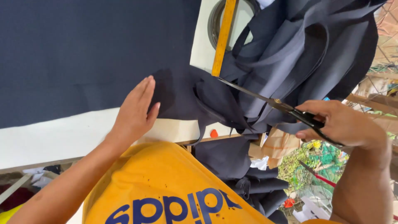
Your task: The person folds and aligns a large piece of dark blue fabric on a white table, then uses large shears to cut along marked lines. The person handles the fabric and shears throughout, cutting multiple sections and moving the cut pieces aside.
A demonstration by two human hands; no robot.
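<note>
Our right hand (344, 124) is clenched around the handles of the scissors (273, 101), blades in the dark fabric (186, 95) at the table's (62, 132) edge. Our left hand (134, 110), released, presses it flat. We judge the cloth light and limp, best pinned near the cut.

White worktable (54, 137) with a pale wooden edge across the lower left. Round metal-rimmed opening (215, 20) in a white surface at the top. Wire mesh fencing (385, 49) with wooden rails at the right, bright daylight through it, green foliage (298, 166) beyond. Scraps of paper and cloth (39, 176) on the floor under the table.
</note>
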